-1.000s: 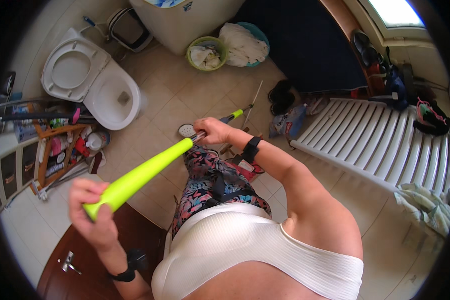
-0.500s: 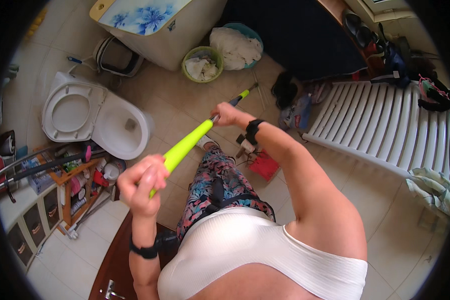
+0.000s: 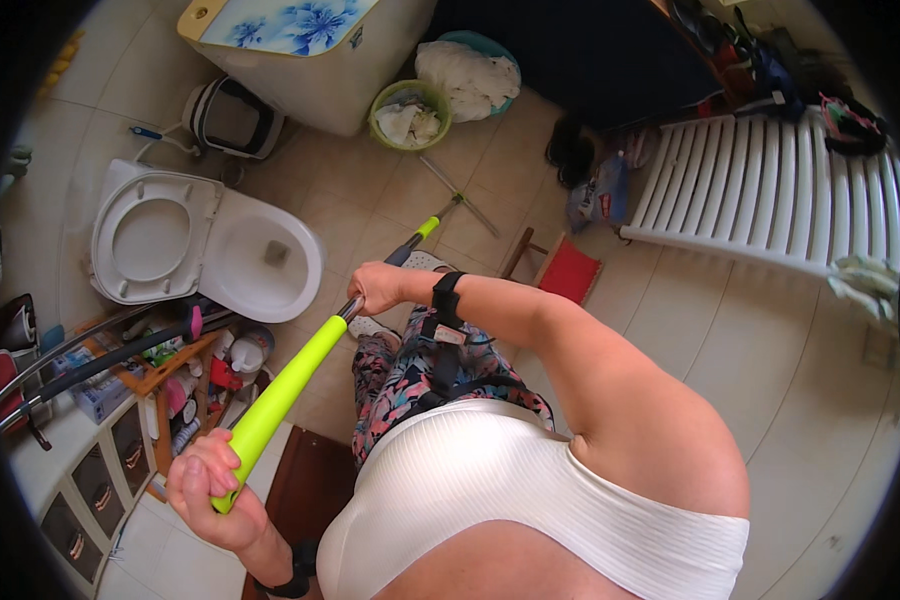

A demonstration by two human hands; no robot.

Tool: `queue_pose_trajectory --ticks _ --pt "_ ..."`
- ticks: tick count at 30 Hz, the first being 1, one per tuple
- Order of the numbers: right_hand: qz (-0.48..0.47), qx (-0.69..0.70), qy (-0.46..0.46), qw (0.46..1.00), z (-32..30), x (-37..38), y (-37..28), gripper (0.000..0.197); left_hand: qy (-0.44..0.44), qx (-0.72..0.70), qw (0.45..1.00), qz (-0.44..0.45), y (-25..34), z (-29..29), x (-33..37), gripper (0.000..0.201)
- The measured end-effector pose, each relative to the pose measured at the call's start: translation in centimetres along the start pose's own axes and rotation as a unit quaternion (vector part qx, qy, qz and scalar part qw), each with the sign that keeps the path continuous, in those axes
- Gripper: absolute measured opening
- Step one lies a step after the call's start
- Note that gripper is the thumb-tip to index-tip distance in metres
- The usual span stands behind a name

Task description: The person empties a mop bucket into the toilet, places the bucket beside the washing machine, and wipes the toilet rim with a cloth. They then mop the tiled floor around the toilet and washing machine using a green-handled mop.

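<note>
A long-handled floor squeegee, with a lime-green grip and a grey and green pole, slants across in front of me. My left hand is closed around the butt end of the green grip, low on the left. Farther along, my right hand grips the metal pole just past the grip. The thin straight head of the squeegee lies on the tiled floor beyond my feet, below the green basket. Black bands circle both wrists.
A toilet with its lid up stands to the left, above a cluttered wooden rack. Ahead are a bin, a green basket and a blue tub with cloth. A small red-seated stool and white slatted rack stand right.
Both hands have moved left and the left hand has dropped lower, with the squeegee still held. The squeegee head has shifted left across the floor. The red stool now shows more fully.
</note>
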State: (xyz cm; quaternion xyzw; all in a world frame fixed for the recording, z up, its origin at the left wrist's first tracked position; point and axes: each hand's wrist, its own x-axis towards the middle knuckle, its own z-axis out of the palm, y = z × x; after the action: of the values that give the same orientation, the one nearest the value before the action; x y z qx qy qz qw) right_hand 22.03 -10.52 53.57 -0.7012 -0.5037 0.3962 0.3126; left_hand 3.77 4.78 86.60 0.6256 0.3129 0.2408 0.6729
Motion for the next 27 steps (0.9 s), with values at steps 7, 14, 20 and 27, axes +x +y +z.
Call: queue_pose_trajectory --ticks 7,14,20,27 --pt "0.003 0.011 0.077 0.997 7.5 6.8 -7.7 0.017 -0.022 0.016 1.000 0.013 2.7 -10.8 0.8 0.028" --pt "0.062 0.041 0.269 0.960 9.3 9.0 -12.4 0.016 -0.184 -0.056 0.981 0.010 4.5 -16.5 7.1 0.027" --pt "0.213 0.061 0.407 0.886 10.9 3.2 -9.7 0.013 -0.319 -0.246 0.910 -0.101 0.8 -9.6 10.9 0.029" --pt "0.276 0.018 0.438 0.855 10.3 2.1 -5.6 0.015 -0.302 -0.178 0.933 -0.078 -3.1 -3.9 12.8 0.025"
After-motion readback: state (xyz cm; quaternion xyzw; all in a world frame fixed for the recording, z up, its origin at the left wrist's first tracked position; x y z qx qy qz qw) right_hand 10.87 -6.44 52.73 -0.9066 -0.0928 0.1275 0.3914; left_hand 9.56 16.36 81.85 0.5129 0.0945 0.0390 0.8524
